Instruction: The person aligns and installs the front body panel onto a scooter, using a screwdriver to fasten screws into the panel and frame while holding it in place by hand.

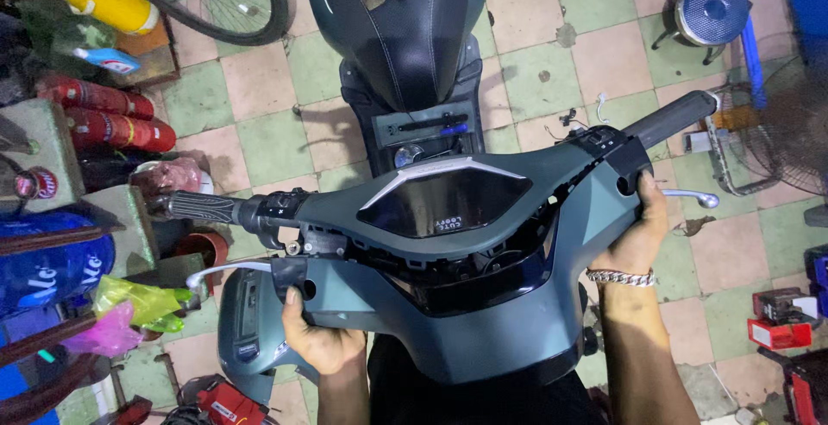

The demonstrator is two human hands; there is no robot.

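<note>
Head view shows the grey-green front cover (448, 313) held against the scooter's handlebar (431, 205), my left hand (317, 339) curled round its left edge and my right hand (636, 237) gripping its right edge, with the seat (405, 28) beyond on the tiled floor (259, 132).

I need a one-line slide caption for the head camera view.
Both hands, left hand and right hand, grip the grey-green scooter handlebar cover above a checkered tile floor.
</note>
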